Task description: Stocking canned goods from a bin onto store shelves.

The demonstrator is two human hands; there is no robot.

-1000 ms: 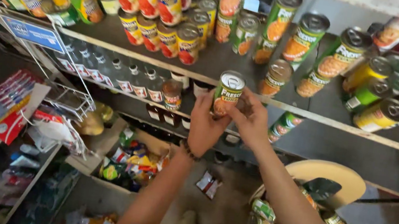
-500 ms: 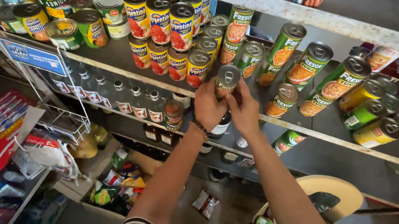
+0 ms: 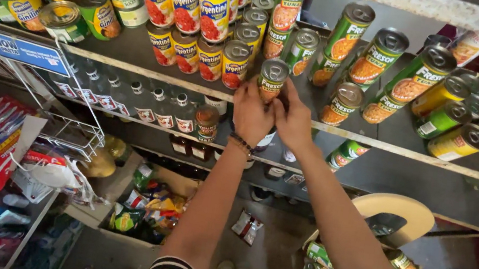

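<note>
A small green can (image 3: 272, 79) is held by the left hand (image 3: 252, 112) and the right hand (image 3: 293, 121), fingers curled around its sides, at the front edge of the shelf (image 3: 415, 155), beside yellow cans (image 3: 212, 58)

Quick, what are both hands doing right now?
Left hand: closed on the green can.
Right hand: closed on the same can.

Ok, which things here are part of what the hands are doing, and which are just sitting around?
In hand:
left hand
right hand
green can held by both at the shelf edge

Lying about:
yellow-and-red cans
bottles below
wire rack
</note>
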